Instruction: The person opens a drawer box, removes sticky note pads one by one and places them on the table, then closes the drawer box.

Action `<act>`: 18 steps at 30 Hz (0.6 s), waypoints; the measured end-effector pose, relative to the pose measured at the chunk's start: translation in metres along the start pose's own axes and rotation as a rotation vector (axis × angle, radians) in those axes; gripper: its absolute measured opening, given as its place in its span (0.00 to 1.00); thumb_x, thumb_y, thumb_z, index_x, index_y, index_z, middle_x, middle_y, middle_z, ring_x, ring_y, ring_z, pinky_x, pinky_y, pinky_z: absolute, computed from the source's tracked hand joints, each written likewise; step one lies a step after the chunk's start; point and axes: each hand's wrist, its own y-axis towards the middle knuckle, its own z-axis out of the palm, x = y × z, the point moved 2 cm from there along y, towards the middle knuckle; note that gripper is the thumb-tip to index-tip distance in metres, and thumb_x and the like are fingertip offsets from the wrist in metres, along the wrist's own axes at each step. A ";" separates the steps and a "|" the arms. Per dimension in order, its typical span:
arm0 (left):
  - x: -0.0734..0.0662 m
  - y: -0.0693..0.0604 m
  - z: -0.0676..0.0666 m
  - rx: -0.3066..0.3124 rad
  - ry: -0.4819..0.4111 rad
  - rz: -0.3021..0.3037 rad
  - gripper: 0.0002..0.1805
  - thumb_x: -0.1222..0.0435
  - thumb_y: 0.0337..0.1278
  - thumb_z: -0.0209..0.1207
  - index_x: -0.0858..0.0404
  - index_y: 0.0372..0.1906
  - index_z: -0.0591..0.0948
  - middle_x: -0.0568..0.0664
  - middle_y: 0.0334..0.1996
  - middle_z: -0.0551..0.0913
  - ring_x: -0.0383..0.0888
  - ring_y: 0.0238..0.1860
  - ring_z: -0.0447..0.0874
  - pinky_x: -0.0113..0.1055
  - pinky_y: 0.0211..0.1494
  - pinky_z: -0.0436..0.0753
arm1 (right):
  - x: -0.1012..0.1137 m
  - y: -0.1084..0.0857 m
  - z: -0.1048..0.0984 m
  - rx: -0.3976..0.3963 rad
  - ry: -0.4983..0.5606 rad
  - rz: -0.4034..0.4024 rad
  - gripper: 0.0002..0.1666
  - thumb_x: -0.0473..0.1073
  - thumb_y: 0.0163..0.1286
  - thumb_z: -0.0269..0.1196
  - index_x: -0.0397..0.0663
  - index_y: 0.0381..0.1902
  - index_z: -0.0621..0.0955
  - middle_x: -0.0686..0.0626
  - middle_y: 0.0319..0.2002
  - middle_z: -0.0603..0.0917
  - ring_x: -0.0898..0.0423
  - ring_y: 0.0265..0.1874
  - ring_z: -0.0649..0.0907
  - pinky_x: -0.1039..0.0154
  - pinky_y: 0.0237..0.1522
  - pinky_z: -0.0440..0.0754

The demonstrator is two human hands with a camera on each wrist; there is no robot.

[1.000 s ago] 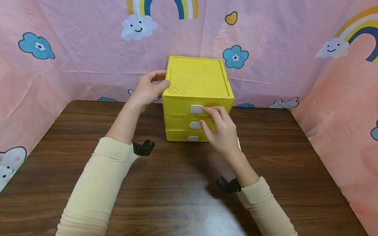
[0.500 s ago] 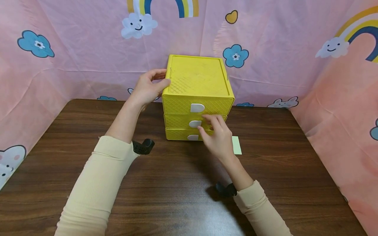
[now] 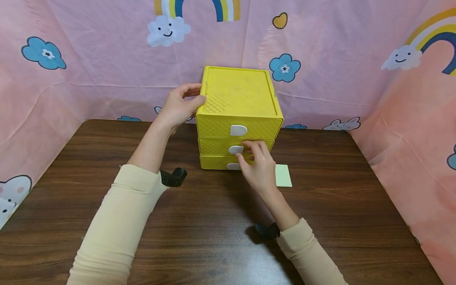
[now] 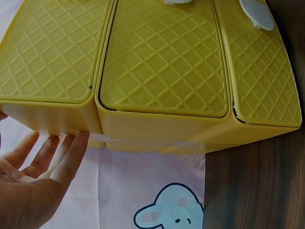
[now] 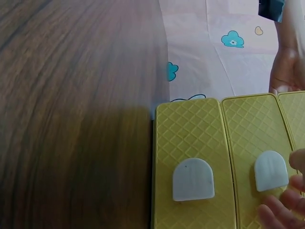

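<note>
The yellow drawer unit (image 3: pixel 238 93) stands upright near the back of the table, its three drawers stacked and pushed in. The middle handle (image 3: pixel 235 150), white and rounded on one side, lies just beside the thumb and fingertips of the right hand (image 3: pixel 259 168), in front of the unit. That hand is loosely bent, with a gap between thumb and fingers; it does not appear to have hold of anything, though whether the thumb touches the handle's edge I cannot tell. The top handle (image 3: pixel 238 130) is above the fingers and the bottom handle (image 3: pixel 232 166) below, near the thumb. The left hand (image 3: pixel 179 105) rests on the unit's left side, thumb at the top edge and fairly straight fingertips against the side wall. A second ago the right hand was higher, its fingers at the top handle; it has come down to the middle one, and the pale green paper (image 3: pixel 283 175) beside it on the table, then mostly hidden, now shows more fully. The left hand has stayed in place. Under everything is the dark wooden table (image 3: pixel 199 229); behind hangs a pink printed cloth (image 3: pixel 107 59).
</note>
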 end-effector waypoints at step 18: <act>0.000 -0.002 0.000 0.005 0.017 0.006 0.27 0.60 0.60 0.55 0.57 0.65 0.67 0.51 0.60 0.69 0.42 0.48 0.74 0.25 0.36 0.79 | 0.002 0.001 0.011 -0.033 -0.078 -0.006 0.10 0.39 0.57 0.66 0.43 0.37 0.79 0.47 0.33 0.77 0.56 0.32 0.83 0.67 0.28 0.83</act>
